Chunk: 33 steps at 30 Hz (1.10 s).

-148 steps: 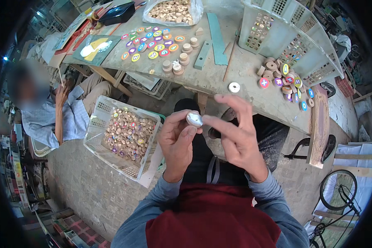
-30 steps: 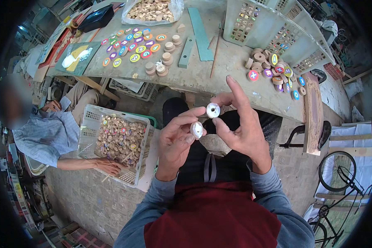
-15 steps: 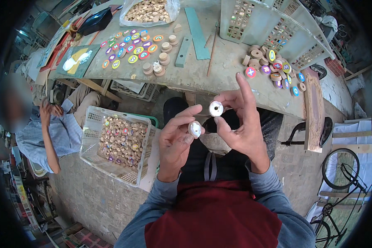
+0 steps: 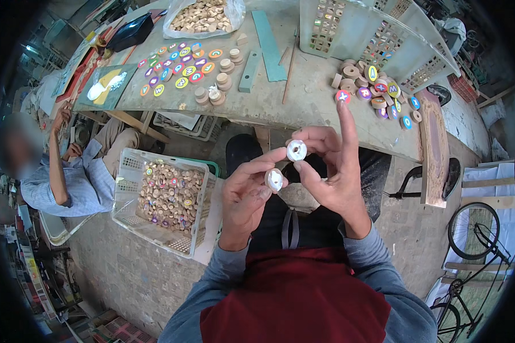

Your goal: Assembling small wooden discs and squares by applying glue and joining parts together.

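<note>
In my left hand [image 4: 243, 200] a small round wooden disc [image 4: 274, 180] is pinched between thumb and fingers. White paste covers part of its face. A second disc [image 4: 296, 150], whitened around a dark centre hole, sits between the thumb and bent fingers of my right hand [image 4: 336, 177]. My right index finger points up, away from the disc. Both white faces are turned up toward me. The discs are close together but apart, and a left fingertip reaches the edge of the right-hand disc.
On the table [image 4: 212, 117] lie colourful letter discs [image 4: 181, 82], stacked plain discs [image 4: 217, 94] and a loose disc pile [image 4: 377, 91] beside an upright crate [image 4: 360, 34]. White paste [image 4: 97, 90] lies on a board. Left of me stands a disc-filled basket [image 4: 117, 211]; beyond it sits another person [image 4: 68, 183].
My hands have drawn slightly closer together, the left disc moving right and down, the right one a little left. The other person's arms have shifted.
</note>
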Motion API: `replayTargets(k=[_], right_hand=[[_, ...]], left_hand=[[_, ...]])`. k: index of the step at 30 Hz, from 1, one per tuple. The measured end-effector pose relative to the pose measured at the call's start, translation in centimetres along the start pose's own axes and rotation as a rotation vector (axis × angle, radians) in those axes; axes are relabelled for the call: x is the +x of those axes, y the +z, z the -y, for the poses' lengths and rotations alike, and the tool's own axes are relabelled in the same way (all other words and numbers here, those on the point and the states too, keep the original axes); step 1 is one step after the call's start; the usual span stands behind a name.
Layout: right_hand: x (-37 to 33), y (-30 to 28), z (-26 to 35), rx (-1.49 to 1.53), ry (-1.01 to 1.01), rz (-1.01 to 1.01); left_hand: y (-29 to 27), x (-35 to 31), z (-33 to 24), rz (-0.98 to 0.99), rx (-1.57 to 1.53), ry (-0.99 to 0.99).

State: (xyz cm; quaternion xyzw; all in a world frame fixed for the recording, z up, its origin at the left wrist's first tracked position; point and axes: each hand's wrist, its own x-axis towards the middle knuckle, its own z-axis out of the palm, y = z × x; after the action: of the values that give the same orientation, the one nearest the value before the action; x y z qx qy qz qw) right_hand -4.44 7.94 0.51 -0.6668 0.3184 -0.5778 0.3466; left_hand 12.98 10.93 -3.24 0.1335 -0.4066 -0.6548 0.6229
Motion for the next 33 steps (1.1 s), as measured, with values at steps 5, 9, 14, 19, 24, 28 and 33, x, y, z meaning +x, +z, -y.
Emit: replayTargets(k=[5, 9, 14, 19, 24, 28, 33], right_hand=[[-0.5, 0.1, -0.3, 0.202, 0.055, -0.043], [-0.6, -0.2, 0.1, 0.339, 0.083, -0.066], [-0.9, -0.8, -0.1, 0.319, 0.043, 0.029], [-1.2, -0.7, -0.1, 0.206, 0.008, 0.076], [-1.5, -0.5, -0.4, 0.170, -0.026, 0.117], [-1.4, -0.4, -0.6, 0.042, -0.062, 0.124], [-1.5, 0.0, -0.5, 0.071, -0.038, 0.101]], left_hand=[[-0.2, 0.0, 0.3, -0.006, -0.068, -0.015], [0.1, 0.3, 0.4, -0.078, -0.083, 0.004], [0.4, 0.2, 0.1, -0.164, -0.045, -0.028], [0.9, 0.1, 0.1, -0.199, 0.033, -0.062], [1.3, 0.1, 0.1, -0.230, 0.138, -0.035], [1.9, 0.0, -0.2, -0.246, 0.252, -0.039], [1.9, 0.0, -0.2, -0.234, 0.272, -0.040]])
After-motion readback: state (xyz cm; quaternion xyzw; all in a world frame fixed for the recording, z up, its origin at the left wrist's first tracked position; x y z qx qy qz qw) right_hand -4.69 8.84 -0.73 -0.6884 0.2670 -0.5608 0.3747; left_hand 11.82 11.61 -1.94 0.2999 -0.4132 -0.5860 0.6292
